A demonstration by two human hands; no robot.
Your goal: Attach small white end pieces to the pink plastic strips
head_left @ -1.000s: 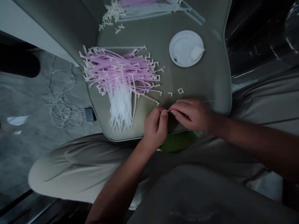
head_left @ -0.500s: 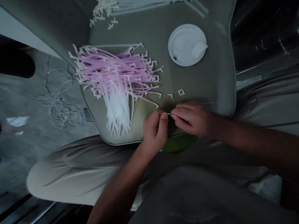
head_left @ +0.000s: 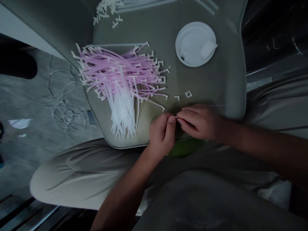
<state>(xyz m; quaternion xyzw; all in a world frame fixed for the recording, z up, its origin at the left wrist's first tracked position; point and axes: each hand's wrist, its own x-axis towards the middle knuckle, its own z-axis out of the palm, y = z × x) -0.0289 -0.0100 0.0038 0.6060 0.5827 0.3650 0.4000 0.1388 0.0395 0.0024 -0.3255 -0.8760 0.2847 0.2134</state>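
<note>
My left hand (head_left: 163,131) is closed, thumb pressed on the forefinger, pinching a small white connector piece (head_left: 174,117) whose tip peeks out; most of it is hidden. Almost touching it, my right hand (head_left: 198,122) is closed in a pinch on a thin pale tube (head_left: 219,105), whose far end sticks out beyond the knuckles to the right. Just above the hands lie an L-shaped white connector (head_left: 177,97) and a small white square frame (head_left: 189,94). To their left is a heap of pink tubes (head_left: 117,65) with white end pieces, partly under white tubes (head_left: 124,112).
All this lies on a grey-green chair seat (head_left: 199,83). A white round lid (head_left: 190,43) with a white pointed object (head_left: 208,49) on it stands farther back. Loose white connectors (head_left: 108,8) lie at the far left. Tangled cables (head_left: 64,112) are on the floor.
The view has shifted slightly, so the things on the seat appear a little to the right. Both hands keep their pinch at the same spot, with hardly any visible movement.
</note>
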